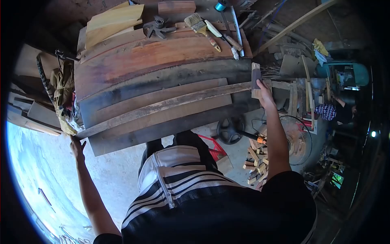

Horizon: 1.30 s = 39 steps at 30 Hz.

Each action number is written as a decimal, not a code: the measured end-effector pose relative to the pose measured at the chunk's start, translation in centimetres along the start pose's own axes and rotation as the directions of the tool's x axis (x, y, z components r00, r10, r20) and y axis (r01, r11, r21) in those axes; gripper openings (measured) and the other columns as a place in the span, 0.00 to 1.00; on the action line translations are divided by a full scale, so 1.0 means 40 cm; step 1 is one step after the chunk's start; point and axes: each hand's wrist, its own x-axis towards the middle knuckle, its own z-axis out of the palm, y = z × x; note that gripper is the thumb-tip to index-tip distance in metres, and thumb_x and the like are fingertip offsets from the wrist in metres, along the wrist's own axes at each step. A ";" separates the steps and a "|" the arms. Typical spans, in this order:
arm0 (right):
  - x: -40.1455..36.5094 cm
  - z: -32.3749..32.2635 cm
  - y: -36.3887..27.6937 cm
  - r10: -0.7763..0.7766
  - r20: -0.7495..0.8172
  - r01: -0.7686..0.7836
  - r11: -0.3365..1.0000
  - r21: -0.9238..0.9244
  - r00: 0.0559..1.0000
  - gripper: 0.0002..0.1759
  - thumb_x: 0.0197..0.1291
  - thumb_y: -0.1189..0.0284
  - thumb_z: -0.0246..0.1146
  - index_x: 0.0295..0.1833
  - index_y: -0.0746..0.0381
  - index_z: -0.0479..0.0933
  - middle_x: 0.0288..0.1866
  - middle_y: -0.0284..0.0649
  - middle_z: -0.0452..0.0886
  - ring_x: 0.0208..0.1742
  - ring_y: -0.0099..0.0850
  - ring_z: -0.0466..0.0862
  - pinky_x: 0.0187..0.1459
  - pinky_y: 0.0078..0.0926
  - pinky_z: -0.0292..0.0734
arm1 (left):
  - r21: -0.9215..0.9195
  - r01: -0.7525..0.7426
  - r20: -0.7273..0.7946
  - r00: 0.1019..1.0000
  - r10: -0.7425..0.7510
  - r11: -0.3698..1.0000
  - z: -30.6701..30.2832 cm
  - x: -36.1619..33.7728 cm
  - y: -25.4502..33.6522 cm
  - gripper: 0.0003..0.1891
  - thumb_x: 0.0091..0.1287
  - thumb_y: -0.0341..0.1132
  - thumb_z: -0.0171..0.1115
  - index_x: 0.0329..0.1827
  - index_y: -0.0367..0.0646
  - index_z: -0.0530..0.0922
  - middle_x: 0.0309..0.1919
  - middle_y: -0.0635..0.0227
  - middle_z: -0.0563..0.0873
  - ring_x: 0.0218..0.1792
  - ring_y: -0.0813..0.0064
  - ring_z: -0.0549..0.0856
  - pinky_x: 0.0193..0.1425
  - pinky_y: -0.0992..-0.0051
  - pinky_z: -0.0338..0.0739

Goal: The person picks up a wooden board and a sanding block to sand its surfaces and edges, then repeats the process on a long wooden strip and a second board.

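A long, narrow wooden strip (162, 102) with rough bark-like patches stretches across the front of the workbench (118, 142). At its left end, my left hand (77, 148) grips the tip between thumb and fingers, just off the bench corner. My right hand (265, 95) is closed around a short wooden block (255, 75) at the strip's right end, beyond the bench edge. The block stands crosswise to the strip, its pale sawn end pointing away from me. Beneath the strip lies a flat brown board (203, 103).
Farther back on the bench are a paintbrush (197, 24), a white ruler (237, 30), a dark metal star-shaped part (159, 27) and pale boards (115, 24). Wood offcuts (256, 164) pile on the floor near a black wheel (230, 130). Another person (339, 110) is at the far right.
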 end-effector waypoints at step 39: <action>-0.335 0.621 -0.042 -0.313 0.937 0.969 -0.136 -0.205 0.154 0.34 0.51 0.75 0.75 0.67 0.52 0.78 0.56 0.36 0.83 0.54 0.42 0.81 0.56 0.41 0.77 | -0.523 -0.149 -0.183 0.981 0.060 0.839 0.128 -0.219 0.008 0.28 0.76 0.31 0.45 0.80 0.50 0.64 0.74 0.59 0.72 0.51 0.63 0.86 0.60 0.63 0.80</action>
